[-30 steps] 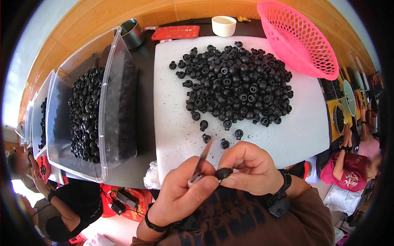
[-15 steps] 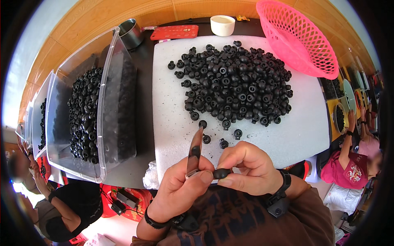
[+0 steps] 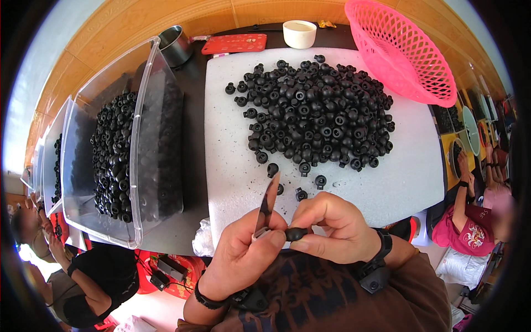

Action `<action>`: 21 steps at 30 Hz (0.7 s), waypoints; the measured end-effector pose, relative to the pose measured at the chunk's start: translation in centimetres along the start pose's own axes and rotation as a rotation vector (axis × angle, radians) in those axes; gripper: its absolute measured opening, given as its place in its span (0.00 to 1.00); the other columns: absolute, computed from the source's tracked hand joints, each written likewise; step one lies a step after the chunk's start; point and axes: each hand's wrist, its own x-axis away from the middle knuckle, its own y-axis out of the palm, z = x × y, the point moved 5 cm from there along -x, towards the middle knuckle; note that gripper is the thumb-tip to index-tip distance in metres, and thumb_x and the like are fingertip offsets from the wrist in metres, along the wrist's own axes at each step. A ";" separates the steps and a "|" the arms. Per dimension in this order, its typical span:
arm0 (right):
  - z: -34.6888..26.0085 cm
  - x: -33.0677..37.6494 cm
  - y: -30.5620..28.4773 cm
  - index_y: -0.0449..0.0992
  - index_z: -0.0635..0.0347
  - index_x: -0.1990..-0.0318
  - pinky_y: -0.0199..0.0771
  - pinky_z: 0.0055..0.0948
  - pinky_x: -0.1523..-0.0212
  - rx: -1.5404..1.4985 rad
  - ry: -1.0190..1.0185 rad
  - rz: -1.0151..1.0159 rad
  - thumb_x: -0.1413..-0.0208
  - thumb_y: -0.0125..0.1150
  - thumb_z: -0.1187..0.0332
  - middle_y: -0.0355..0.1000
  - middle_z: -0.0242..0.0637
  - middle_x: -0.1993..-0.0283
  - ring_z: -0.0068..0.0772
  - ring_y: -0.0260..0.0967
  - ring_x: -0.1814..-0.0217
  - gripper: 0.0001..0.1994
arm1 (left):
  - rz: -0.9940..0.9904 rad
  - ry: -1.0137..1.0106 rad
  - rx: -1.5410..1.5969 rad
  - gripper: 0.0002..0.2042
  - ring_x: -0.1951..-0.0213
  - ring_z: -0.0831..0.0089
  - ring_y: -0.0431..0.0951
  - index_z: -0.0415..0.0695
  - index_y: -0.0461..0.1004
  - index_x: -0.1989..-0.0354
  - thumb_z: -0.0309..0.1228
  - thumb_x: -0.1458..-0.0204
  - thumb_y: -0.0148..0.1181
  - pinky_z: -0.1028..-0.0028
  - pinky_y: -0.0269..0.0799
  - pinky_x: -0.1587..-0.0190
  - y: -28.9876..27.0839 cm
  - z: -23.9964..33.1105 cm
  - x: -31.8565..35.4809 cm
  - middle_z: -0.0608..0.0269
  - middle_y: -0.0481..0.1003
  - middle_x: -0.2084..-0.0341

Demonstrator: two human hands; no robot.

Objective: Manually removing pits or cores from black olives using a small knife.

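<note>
My left hand [image 3: 250,243] is closed round a small knife, its shiny blade [image 3: 267,202] pointing up and away from me. Between both hands sits a small round black plastic piece [image 3: 296,234], touched by the left thumb and pinched by the fingers of my right hand [image 3: 334,228]. Beyond the hands, a large heap of similar black ball-shaped pieces [image 3: 321,110] with small necks and holes lies on a white foam board [image 3: 232,182]. A few loose ones, such as a black piece [image 3: 321,181], lie nearer to me. The knife's handle is mostly hidden in my palm.
At the left, a clear plastic bin [image 3: 138,166] holds many black pieces. A metal cup [image 3: 174,47], a red flat case [image 3: 235,43] and a white cup [image 3: 299,35] stand along the back. A pink basket [image 3: 387,50] leans at the far right. Other people sit at both sides.
The knife blade has tilted slightly to the right, its tip now covering part of a loose piece. Both hands stay nearly in place, still holding the black piece.
</note>
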 end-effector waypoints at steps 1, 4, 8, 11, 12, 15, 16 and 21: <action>0.1 0.0 0.0 0.68 0.62 0.61 0.60 0.16 0.72 -0.015 0.010 0.013 0.50 0.58 0.75 0.66 0.29 0.69 0.15 0.60 0.74 0.08 | 0.001 0.000 0.000 0.03 0.72 0.87 0.62 0.39 0.67 0.67 0.24 0.48 0.48 0.85 0.58 0.69 0.0 -0.1 0.0 0.73 0.66 0.75; 0.0 -0.1 0.0 0.68 0.62 0.61 0.61 0.16 0.72 0.004 -0.007 -0.038 0.49 0.58 0.75 0.66 0.29 0.68 0.15 0.60 0.73 0.09 | 0.022 0.014 -0.023 0.03 0.73 0.87 0.62 0.38 0.67 0.68 0.23 0.49 0.47 0.85 0.58 0.70 0.4 -0.1 -0.2 0.72 0.66 0.76; 0.2 0.0 0.2 0.68 0.62 0.61 0.61 0.16 0.72 -0.074 0.019 -0.033 0.49 0.58 0.75 0.65 0.29 0.68 0.15 0.60 0.73 0.09 | 0.079 0.073 -0.029 0.05 0.86 0.86 0.56 0.36 0.66 0.73 0.24 0.51 0.44 0.83 0.50 0.83 0.6 0.1 -0.4 0.70 0.62 0.86; 0.1 0.1 0.2 0.68 0.62 0.60 0.60 0.16 0.72 -0.084 0.012 -0.032 0.49 0.57 0.75 0.65 0.29 0.67 0.15 0.60 0.73 0.09 | 0.066 0.063 0.009 0.05 0.86 0.86 0.56 0.36 0.66 0.73 0.24 0.52 0.44 0.83 0.50 0.83 0.6 0.2 -0.4 0.70 0.62 0.87; 0.2 0.2 0.2 0.68 0.62 0.60 0.60 0.16 0.72 -0.086 0.012 -0.030 0.49 0.57 0.75 0.65 0.29 0.67 0.15 0.60 0.73 0.09 | 0.070 0.048 0.021 0.05 0.86 0.86 0.55 0.36 0.66 0.73 0.24 0.52 0.43 0.83 0.50 0.83 0.6 0.2 -0.3 0.70 0.62 0.87; 0.4 0.4 0.0 0.68 0.62 0.60 0.60 0.16 0.72 -0.086 0.016 -0.021 0.49 0.57 0.75 0.65 0.29 0.68 0.15 0.60 0.73 0.09 | -0.031 -0.016 0.044 0.05 0.75 0.87 0.60 0.38 0.67 0.66 0.25 0.49 0.47 0.84 0.57 0.71 0.0 -0.5 -0.1 0.71 0.66 0.77; 0.4 0.4 0.1 0.68 0.62 0.60 0.60 0.16 0.72 -0.087 0.018 -0.023 0.49 0.57 0.75 0.65 0.29 0.67 0.15 0.60 0.72 0.09 | -0.029 -0.015 0.043 0.05 0.75 0.87 0.60 0.38 0.67 0.66 0.25 0.49 0.47 0.84 0.57 0.71 0.1 -0.5 0.0 0.71 0.66 0.77; 0.5 0.4 0.1 0.67 0.62 0.60 0.61 0.16 0.72 -0.102 0.031 -0.019 0.49 0.57 0.75 0.65 0.29 0.67 0.15 0.61 0.72 0.09 | 0.023 0.018 0.003 0.04 0.75 0.88 0.60 0.39 0.67 0.67 0.26 0.49 0.49 0.85 0.56 0.73 0.2 -0.3 -0.1 0.73 0.65 0.78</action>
